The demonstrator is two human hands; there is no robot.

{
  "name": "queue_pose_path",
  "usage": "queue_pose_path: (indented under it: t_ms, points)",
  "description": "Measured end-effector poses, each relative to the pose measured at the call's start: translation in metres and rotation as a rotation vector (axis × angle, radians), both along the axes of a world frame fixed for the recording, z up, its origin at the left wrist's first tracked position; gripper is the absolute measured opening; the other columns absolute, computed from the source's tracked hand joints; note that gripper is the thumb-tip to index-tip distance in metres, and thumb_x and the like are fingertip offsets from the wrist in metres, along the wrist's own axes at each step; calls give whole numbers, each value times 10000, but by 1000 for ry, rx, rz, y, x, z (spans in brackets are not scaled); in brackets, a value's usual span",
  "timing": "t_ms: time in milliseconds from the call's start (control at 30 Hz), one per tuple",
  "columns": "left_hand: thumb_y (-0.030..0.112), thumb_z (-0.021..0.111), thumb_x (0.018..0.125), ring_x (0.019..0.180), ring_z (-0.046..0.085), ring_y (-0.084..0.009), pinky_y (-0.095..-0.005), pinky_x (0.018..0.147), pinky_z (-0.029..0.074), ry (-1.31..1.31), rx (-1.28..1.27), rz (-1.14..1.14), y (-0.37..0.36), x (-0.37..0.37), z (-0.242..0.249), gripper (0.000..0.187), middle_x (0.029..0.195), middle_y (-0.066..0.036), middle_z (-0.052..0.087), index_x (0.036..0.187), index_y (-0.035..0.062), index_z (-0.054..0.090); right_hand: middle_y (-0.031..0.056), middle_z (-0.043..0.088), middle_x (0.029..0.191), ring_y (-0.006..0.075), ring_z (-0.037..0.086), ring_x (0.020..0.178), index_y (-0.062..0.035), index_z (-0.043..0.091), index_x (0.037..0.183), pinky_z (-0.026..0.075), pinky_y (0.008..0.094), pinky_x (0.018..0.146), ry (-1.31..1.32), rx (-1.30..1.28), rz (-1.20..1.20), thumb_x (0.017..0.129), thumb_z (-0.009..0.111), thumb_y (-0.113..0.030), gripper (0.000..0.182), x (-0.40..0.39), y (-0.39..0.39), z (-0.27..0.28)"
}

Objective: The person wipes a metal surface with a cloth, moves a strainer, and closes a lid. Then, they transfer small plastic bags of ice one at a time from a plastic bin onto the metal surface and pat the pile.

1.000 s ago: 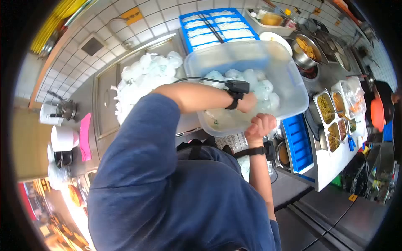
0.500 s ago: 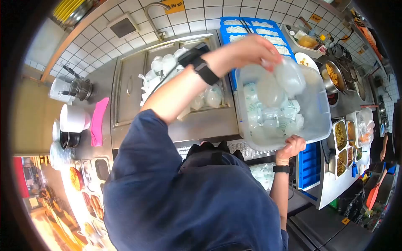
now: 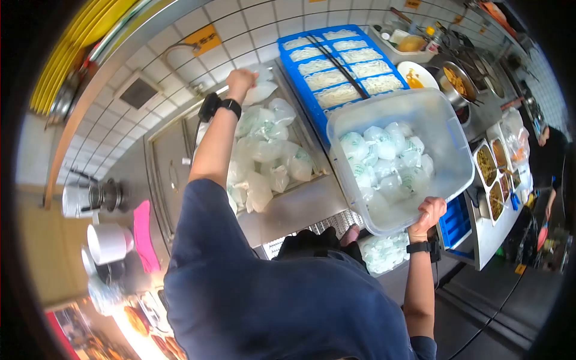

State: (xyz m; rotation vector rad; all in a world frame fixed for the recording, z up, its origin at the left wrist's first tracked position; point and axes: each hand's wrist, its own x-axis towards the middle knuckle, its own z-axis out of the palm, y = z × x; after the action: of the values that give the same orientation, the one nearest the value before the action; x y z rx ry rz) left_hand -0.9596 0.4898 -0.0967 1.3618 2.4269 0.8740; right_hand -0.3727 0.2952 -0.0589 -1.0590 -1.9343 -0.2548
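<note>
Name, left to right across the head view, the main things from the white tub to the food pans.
White tub, pink cloth, heap of plastic bags, translucent bin, food pans.

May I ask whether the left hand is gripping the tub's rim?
No, the left hand is by the piled bags, away from the tub.

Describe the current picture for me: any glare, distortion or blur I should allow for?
Head view: strong fisheye bend, with wall tiles curving and black corners; head view: overexposed glare toward the lower left; head view: left hand and right hand both readable; head view: pale bags inside the tub blend together, their contents hard to make out.
</note>
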Motion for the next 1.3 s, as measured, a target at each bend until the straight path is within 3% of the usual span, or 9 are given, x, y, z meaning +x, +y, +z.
queue_pose_path:
  t_ms: [167,367,600,733,933,1033,1067,1200,1300]
  points:
    - [385,646,717,720,621,-331,-400,692,485,660,-203,-102,-9,-14,-96,355,719,-170,636,688,32,661,91,508,743,278,475,764,-87,429,635,326,415,774,-18,-37,-2,817,331,-288,289,-2,-2,8]
    - [255,621,747,851,601,-318,-389,773,465,314,-6,129,1,3,-114,279,885,-190,626,881,10,635,97,506,761,288,470,797,-83,433,634,324,412,787,-23,-54,-40,825,305,-313,325,0,-2,5]
    - [332,629,712,1019,499,-265,-478,922,360,698,31,-447,-18,114,-85,398,1014,-95,599,1028,91,622,94,510,755,276,483,779,-85,440,626,337,419,817,-18,-60,-36,829,308,-304,327,5,-5,3]
    - [346,595,716,1120,426,-287,-482,999,260,705,-628,-507,-19,122,-59,381,1090,-69,582,1027,131,636,90,514,750,268,489,774,-90,448,623,342,424,825,-28,-67,-23,822,320,-303,318,7,-5,2]
    - [424,598,700,1326,157,-310,-491,1051,152,778,-532,-530,-16,100,-123,719,1395,-172,288,1286,46,424,91,513,735,267,498,750,-95,469,625,351,425,810,28,-14,18,771,376,-294,264,8,0,-8]
    - [486,655,655,1284,245,-386,-426,1066,190,587,-516,-574,1,106,-93,810,1345,-274,318,1247,-22,437,86,513,735,268,499,735,-92,480,623,360,423,782,34,23,33,745,392,-286,246,10,3,-6]
    - [438,645,699,1206,368,-387,-412,1034,265,427,-586,-554,-17,151,-1,668,1243,-285,433,1162,-24,513,81,510,733,266,497,735,-97,479,621,361,423,776,47,31,42,740,396,-282,235,10,5,-7]
    - [181,665,734,911,565,-345,-416,786,448,386,551,-400,-33,199,98,324,1015,-182,599,993,1,593,64,506,735,257,490,741,-112,483,623,366,418,755,98,45,73,725,414,-277,205,9,8,-10]
    - [152,632,758,772,597,-318,-397,688,470,126,587,-551,-49,279,157,203,869,-159,627,917,27,622,51,512,723,247,495,742,-112,501,627,365,390,737,125,80,87,723,430,-256,188,9,9,-7]
